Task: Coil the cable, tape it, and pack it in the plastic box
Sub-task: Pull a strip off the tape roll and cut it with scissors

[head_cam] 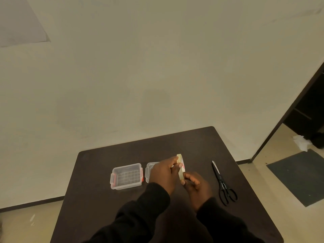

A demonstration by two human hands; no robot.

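Observation:
A roll of clear tape (181, 164) with red print is held on edge above the middle of the dark table (108, 204). My left hand (164, 173) grips its upper part from the left. My right hand (197, 185) pinches its lower edge from below. The clear plastic box (126, 176) with red latches stands open to the left. Its lid (150, 168) lies beside it, partly hidden behind my left hand. No cable shows in view.
Black scissors (222, 184) lie to the right of my hands, blades pointing away. The table stands against a pale wall. A dark doorway and a grey floor mat (301, 176) are at the right.

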